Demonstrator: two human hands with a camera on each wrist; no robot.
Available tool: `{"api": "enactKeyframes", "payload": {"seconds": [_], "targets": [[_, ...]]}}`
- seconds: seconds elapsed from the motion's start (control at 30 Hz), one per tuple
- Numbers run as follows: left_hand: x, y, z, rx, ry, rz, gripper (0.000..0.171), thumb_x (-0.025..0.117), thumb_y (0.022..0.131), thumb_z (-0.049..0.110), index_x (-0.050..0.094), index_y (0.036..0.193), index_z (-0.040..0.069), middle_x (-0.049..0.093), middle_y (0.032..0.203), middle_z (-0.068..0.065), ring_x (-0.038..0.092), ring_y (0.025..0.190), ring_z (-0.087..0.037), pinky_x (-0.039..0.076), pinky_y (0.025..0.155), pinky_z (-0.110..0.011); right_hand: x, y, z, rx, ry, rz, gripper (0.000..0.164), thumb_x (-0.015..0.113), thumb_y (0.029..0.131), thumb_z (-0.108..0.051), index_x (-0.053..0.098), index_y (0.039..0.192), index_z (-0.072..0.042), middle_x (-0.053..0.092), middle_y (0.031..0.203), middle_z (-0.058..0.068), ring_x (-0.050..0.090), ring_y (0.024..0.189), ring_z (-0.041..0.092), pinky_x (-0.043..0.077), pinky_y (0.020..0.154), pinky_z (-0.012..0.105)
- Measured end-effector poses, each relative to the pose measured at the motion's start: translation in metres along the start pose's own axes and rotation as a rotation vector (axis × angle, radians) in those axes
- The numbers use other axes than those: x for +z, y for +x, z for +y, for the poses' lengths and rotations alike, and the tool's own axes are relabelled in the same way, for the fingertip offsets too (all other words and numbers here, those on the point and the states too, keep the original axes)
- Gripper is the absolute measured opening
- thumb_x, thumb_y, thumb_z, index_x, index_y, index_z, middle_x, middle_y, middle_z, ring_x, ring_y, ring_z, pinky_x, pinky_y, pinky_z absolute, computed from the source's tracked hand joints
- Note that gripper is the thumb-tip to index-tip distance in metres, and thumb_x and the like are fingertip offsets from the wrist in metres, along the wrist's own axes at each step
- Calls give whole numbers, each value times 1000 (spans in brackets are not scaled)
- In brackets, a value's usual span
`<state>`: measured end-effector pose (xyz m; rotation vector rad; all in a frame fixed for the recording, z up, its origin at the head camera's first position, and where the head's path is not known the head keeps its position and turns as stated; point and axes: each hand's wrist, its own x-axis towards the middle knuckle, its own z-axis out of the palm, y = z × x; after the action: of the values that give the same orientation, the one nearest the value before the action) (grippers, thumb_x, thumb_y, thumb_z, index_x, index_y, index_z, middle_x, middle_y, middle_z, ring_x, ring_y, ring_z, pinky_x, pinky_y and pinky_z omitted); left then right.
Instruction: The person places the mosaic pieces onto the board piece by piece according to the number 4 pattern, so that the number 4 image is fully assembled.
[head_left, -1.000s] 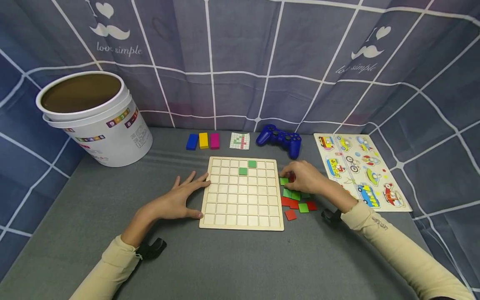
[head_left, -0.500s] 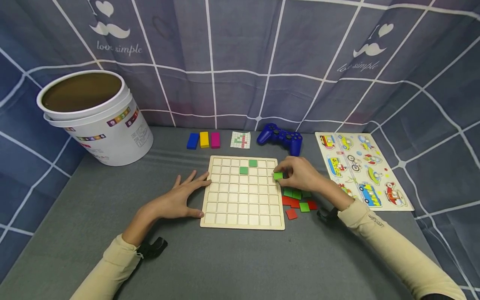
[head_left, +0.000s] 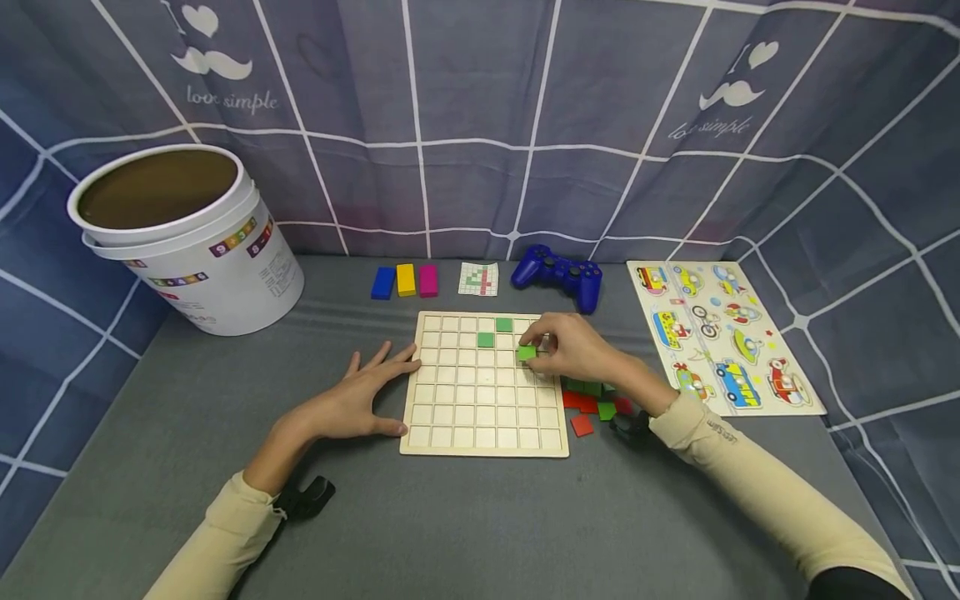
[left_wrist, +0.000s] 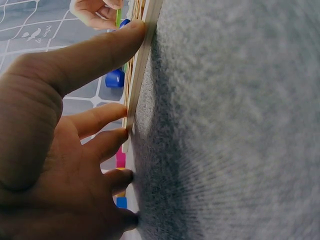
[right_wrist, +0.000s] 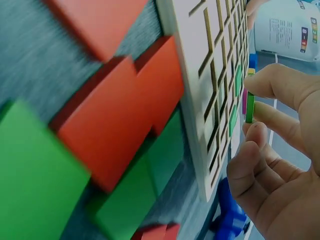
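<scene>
A wooden grid board lies flat on the grey table, with two green square tiles, one of them a green tile, set in its upper cells. My right hand pinches a green tile between thumb and fingers over the board's upper right; the right wrist view shows this tile held on edge. My left hand is spread, with thumb and fingertips against the board's left edge. Loose red and green tiles, among them a red tile, lie by the board's right side, partly under my right forearm.
Behind the board are a blue block, a yellow block, a magenta block, a small pattern card and a blue game controller. A white bucket stands far left, a vehicle picture board at right.
My right hand has picked the green tile up from the loose tiles and carried it left over the board. The left hand keeps its place at the edge.
</scene>
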<state>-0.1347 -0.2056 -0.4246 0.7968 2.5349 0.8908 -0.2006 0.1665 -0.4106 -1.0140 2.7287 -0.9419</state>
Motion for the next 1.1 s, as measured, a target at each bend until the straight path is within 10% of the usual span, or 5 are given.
{"api": "enactKeyframes", "payload": {"seconds": [1.1], "targets": [[0, 0, -1, -7, -4, -8, 94, 88, 77, 29, 37, 155, 13, 11, 167, -7, -3, 149, -45, -11, 105, -75, 37, 52, -38, -88, -34, -61, 17, 81, 80, -13, 77, 97, -11, 66, 88, 0, 58, 76, 13, 49, 70, 29]]}}
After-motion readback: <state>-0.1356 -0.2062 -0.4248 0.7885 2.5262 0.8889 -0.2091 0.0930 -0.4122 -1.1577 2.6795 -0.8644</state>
